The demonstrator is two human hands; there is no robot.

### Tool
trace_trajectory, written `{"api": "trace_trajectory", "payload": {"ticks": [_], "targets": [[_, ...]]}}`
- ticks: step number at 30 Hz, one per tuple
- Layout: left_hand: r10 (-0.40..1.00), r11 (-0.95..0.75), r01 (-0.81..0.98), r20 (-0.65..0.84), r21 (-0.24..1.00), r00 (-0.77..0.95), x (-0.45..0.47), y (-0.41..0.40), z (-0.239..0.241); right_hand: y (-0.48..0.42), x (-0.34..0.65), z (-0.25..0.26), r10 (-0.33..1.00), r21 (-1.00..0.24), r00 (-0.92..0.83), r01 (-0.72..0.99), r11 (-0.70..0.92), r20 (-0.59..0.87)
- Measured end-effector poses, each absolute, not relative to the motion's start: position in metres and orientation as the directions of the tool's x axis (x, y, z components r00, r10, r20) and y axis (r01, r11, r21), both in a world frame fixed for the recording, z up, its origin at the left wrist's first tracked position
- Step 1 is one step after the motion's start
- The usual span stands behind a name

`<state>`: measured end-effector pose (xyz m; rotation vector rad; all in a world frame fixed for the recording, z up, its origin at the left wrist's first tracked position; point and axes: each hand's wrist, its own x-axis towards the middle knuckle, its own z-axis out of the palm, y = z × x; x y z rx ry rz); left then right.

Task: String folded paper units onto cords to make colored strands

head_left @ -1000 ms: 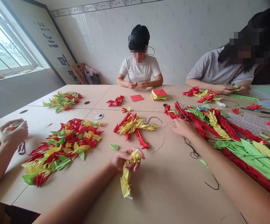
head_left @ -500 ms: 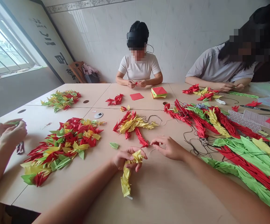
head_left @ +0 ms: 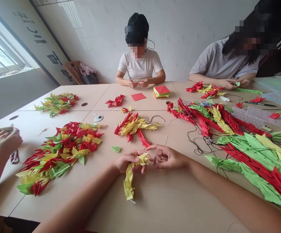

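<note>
A strand of yellow folded paper cranes (head_left: 128, 183) hangs curved from my left hand (head_left: 127, 161), whose fingers are closed around its upper end. White thread shows at the strand's lower tip. My right hand (head_left: 170, 157) is beside that upper end, fingers bent and closed together; whatever they pinch is hidden. A pale thread (head_left: 166, 139) rises just above the right hand. Beyond both hands lies a bundle of red and yellow crane strands (head_left: 136, 127), and a single green folded piece (head_left: 116, 149) rests left of it.
A pile of red, yellow and green folded pieces (head_left: 58, 155) spreads at left. Long green and red strands (head_left: 254, 161) with tangled dark cords (head_left: 199, 147) cover the right side. Square paper (head_left: 161, 91) is stacked at the back. Other people work across and at the left.
My right hand has moved left, up to the yellow strand's upper end, and its fingers have curled in. My left hand keeps its hold. The whole view has shifted slightly.
</note>
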<state>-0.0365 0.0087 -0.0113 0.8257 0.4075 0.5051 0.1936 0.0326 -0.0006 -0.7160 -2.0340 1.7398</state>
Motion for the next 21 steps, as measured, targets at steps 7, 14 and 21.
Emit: {"api": "trace_trajectory", "payload": {"ticks": [7,14,21], "targets": [[0.586,0.556,-0.304,-0.105,0.774,0.803,-0.04,0.008,-0.007,0.05,0.209,0.019,0.638,-0.946,-0.755,0.299,0.127,-0.152],[0.53,0.585,-0.312,-0.062,0.749,0.846,-0.045,0.009,-0.011,0.072,0.252,0.051,0.419,-0.87,-0.852,0.434,0.233,-0.313],[0.515,0.591,-0.282,-0.084,0.756,0.853,-0.043,0.009,-0.011,0.083,0.298,0.077,0.649,-0.836,-0.738,0.466,0.291,-0.185]]}}
